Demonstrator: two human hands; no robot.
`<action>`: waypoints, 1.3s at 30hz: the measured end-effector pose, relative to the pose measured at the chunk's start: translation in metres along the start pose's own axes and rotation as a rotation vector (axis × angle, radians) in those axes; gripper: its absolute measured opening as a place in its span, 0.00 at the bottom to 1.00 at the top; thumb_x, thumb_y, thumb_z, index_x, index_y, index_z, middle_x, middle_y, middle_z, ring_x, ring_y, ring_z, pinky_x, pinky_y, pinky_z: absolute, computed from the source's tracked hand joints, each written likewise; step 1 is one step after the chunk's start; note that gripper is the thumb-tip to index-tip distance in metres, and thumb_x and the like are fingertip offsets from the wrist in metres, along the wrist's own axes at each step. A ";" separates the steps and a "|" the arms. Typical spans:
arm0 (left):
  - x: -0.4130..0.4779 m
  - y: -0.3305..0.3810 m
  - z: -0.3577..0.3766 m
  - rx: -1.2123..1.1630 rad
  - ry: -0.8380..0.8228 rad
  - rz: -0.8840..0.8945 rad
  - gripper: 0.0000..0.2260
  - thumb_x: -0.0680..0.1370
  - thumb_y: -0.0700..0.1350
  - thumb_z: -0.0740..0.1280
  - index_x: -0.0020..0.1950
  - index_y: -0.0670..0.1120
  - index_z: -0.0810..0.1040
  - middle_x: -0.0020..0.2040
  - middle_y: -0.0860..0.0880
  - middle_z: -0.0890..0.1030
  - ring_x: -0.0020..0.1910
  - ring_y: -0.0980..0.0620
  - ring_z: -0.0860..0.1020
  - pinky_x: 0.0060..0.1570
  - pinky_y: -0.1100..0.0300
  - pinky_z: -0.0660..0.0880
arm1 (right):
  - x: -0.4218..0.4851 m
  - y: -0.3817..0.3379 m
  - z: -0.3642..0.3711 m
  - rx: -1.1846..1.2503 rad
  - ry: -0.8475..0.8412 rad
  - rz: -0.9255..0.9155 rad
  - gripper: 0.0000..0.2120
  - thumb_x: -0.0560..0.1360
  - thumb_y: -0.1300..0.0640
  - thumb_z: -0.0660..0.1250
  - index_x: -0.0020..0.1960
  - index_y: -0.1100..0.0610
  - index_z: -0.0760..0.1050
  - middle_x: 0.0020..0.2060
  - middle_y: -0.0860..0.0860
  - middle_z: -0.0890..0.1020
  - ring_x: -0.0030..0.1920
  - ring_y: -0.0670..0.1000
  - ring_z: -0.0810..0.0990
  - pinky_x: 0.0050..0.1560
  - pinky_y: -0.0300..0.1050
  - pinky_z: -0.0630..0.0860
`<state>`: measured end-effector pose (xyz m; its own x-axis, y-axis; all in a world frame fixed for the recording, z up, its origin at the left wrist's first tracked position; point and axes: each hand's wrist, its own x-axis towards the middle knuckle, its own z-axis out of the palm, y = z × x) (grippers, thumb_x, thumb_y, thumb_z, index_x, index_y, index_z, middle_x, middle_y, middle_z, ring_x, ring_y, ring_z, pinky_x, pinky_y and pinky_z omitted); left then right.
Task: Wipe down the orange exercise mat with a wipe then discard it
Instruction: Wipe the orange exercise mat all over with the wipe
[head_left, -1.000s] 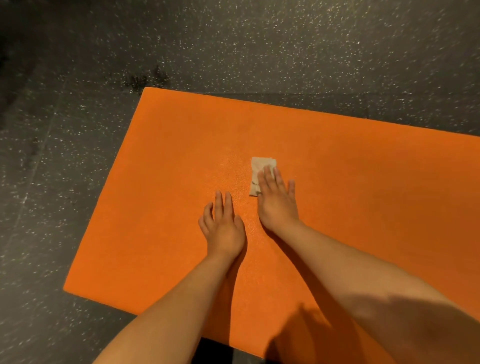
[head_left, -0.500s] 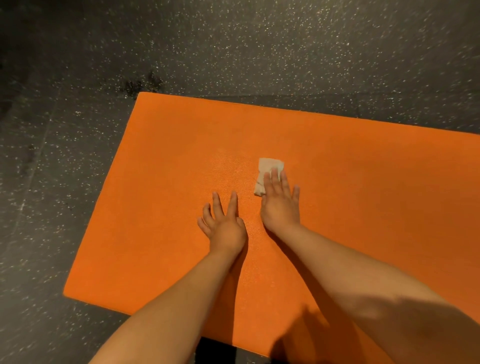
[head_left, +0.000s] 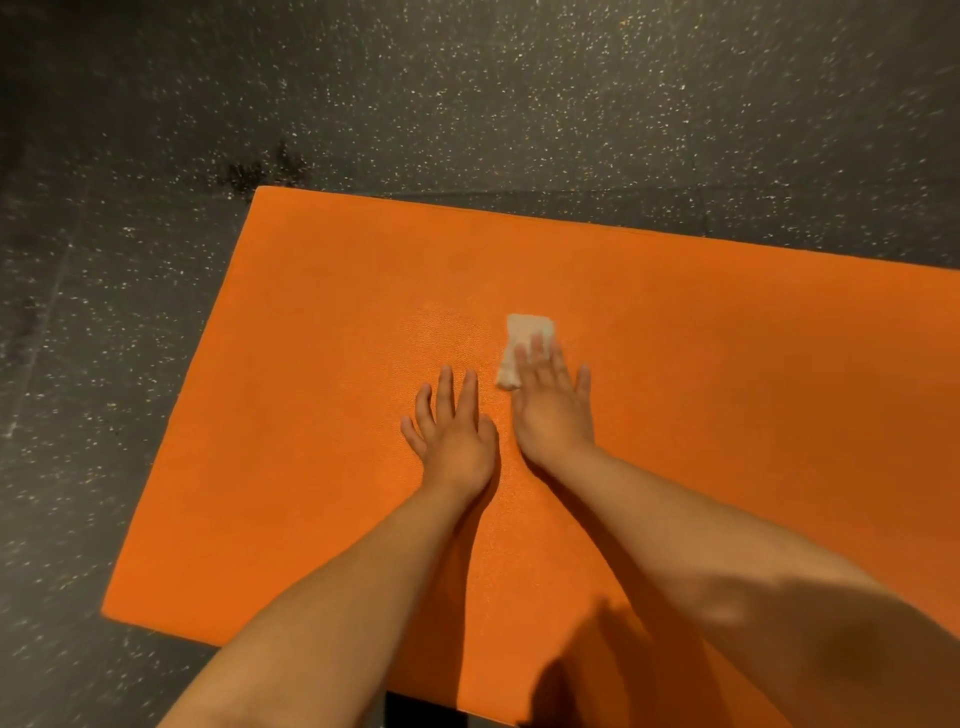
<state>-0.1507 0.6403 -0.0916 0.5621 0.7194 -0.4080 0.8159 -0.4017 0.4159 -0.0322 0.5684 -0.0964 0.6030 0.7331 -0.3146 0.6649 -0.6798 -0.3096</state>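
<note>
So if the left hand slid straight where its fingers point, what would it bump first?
Probably nothing. The left hand points just left of the wipe; ahead is only bare orange mat, then its far edge and the dark floor.

The orange exercise mat (head_left: 322, 415) lies flat on the dark speckled floor (head_left: 467, 104). It is a plain rectangle with a finely grained top. Both left corners show, and its right end runs out of view. The wipe (head_left: 527, 330), a small pale folded piece, lies flat on the mat, roughly midway between the far and near edges and well in from the left edge. The straight fingers of the right hand (head_left: 553, 410) cover its near part.
</note>
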 end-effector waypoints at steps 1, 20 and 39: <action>0.000 0.000 0.001 -0.015 0.003 0.002 0.27 0.83 0.51 0.54 0.81 0.61 0.49 0.82 0.57 0.40 0.79 0.50 0.37 0.75 0.40 0.33 | -0.007 -0.009 0.004 0.006 -0.035 -0.089 0.29 0.85 0.52 0.49 0.83 0.50 0.43 0.82 0.49 0.41 0.81 0.51 0.35 0.79 0.62 0.36; 0.001 -0.004 0.001 -0.031 0.007 0.015 0.26 0.84 0.51 0.54 0.81 0.61 0.49 0.82 0.58 0.40 0.79 0.52 0.37 0.74 0.41 0.33 | 0.002 0.018 -0.002 -0.116 -0.097 -0.387 0.28 0.85 0.49 0.51 0.83 0.44 0.46 0.82 0.44 0.43 0.81 0.50 0.36 0.76 0.61 0.33; 0.033 0.010 -0.012 0.110 0.093 -0.015 0.24 0.83 0.53 0.55 0.79 0.62 0.56 0.82 0.56 0.49 0.75 0.47 0.50 0.70 0.42 0.48 | 0.076 0.041 -0.041 0.016 0.028 0.156 0.29 0.85 0.53 0.49 0.83 0.48 0.42 0.82 0.48 0.40 0.81 0.53 0.34 0.76 0.65 0.34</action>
<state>-0.1255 0.6672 -0.0910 0.5387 0.7734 -0.3341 0.8370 -0.4462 0.3167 0.0593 0.5973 -0.0960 0.7106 0.6187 -0.3350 0.5552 -0.7856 -0.2732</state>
